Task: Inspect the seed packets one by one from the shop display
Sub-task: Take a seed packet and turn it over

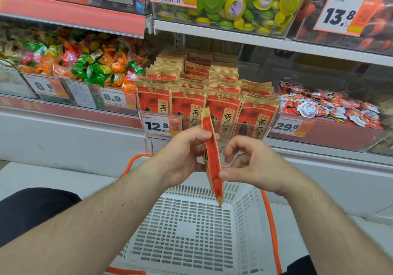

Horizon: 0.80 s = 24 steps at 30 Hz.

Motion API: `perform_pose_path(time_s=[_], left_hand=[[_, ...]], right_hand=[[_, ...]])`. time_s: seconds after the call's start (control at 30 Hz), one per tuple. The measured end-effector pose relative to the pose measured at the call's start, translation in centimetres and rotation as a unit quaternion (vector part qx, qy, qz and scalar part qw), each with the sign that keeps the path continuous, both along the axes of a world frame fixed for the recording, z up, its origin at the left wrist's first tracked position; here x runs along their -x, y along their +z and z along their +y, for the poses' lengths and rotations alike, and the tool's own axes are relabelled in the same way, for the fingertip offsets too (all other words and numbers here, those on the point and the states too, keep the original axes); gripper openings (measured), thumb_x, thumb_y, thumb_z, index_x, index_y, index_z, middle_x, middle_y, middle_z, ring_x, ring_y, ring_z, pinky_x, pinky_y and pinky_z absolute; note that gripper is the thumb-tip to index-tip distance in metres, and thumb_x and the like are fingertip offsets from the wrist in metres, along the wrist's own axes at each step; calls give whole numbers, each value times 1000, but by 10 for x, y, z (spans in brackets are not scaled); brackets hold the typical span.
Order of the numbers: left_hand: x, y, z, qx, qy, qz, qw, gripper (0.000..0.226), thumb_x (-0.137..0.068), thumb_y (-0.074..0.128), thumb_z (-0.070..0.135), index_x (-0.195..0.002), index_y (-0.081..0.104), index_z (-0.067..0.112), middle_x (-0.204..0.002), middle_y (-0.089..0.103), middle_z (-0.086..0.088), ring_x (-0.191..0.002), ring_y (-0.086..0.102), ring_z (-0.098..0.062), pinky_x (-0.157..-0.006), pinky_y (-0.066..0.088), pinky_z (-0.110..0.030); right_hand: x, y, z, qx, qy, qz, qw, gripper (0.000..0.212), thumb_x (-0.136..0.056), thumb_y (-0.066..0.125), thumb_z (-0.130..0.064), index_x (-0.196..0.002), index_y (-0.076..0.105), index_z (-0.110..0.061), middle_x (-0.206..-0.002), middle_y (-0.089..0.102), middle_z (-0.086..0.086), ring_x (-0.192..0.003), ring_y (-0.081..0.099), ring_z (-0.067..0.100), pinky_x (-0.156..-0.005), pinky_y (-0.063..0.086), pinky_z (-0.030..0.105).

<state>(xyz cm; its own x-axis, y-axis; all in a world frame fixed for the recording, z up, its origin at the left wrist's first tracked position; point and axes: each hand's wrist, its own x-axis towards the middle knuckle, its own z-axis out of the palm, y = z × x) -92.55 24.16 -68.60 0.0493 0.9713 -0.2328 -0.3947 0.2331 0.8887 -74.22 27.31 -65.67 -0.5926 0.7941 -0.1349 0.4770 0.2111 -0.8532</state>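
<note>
Shelf bin [212, 123] behind edge-on seed packet [211, 155], print unreadable.

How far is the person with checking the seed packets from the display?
Done: nothing visible shows a finished packet; the white basket below holds none. In hand: one seed packet, seen edge-on, gripped by the left hand, with the right hand pinching its lower part. Left: the rows of packets in the display bin look full, so most remain.
</note>
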Motion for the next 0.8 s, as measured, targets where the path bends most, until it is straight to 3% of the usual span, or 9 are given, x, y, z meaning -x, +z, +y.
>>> perform_pose_path(time_s=[0.1,0.17,0.27,0.4,0.5,0.6,0.7,0.8], left_hand=[[-2,2,-1,-21,-27,-8,999,53,-74,60,29,-121,64,4,-117,65,-23,-112,58,-38,-101,43,-59],[-6,5,-3,-23,-46,-3,999,46,-82,66,37,-117,69,7,-125,62,-28,-110,59,-36,-103,44,-56],[-10,8,-5,-20,-57,22,998,55,-84,54,50,-116,70,9,-119,67,-24,-101,67,-33,-93,54,-50],[-16,16,-2,-96,-4,119,988,63,-89,48,57,-108,69,2,-101,73,-24,-92,71,-41,-86,56,-58],[-17,36,10,-153,73,262,950,59,-97,48,56,-89,70,2,-85,74,-18,-82,71,-40,-78,57,-59],[-20,68,29,-191,98,365,906,48,-103,48,41,-85,69,2,-80,72,-15,-76,68,-34,-74,57,-53],[-27,99,58,-202,62,360,909,45,-103,48,38,-83,70,4,-73,72,-13,-63,69,-25,-66,57,-44],[-29,121,95,-184,64,333,923,39,-103,43,28,-83,73,13,-69,71,1,-63,65,-16,-59,46,-28]], right_hand=[[3,-6,2,22,-23,11,999,79,-55,93,-45,-121,52,-28,-114,62,-5,-73,64,20,-66,51,31],[6,-10,2,33,-34,39,998,85,-54,91,-47,-127,50,-32,-119,64,-7,-77,65,14,-68,50,28],[10,-9,0,29,-83,69,994,63,-60,88,-34,-114,56,-28,-107,71,-3,-72,63,7,-61,46,20],[7,-2,1,64,-132,134,980,38,-78,80,-9,-108,58,-12,-75,72,2,-48,57,14,-45,43,23],[3,8,7,94,-164,186,964,26,-84,73,-9,-104,57,-7,-64,66,6,-41,51,16,-40,40,24],[-6,27,18,110,-175,216,954,12,-90,66,-12,-98,57,-11,-63,64,9,-40,51,16,-39,41,23],[-17,48,33,109,-195,263,939,2,-95,59,-14,-93,58,-14,-65,67,8,-42,53,13,-42,43,22],[-33,70,57,96,-258,377,884,3,-97,56,-17,-97,59,-16,-72,69,5,-46,56,11,-42,46,19]])
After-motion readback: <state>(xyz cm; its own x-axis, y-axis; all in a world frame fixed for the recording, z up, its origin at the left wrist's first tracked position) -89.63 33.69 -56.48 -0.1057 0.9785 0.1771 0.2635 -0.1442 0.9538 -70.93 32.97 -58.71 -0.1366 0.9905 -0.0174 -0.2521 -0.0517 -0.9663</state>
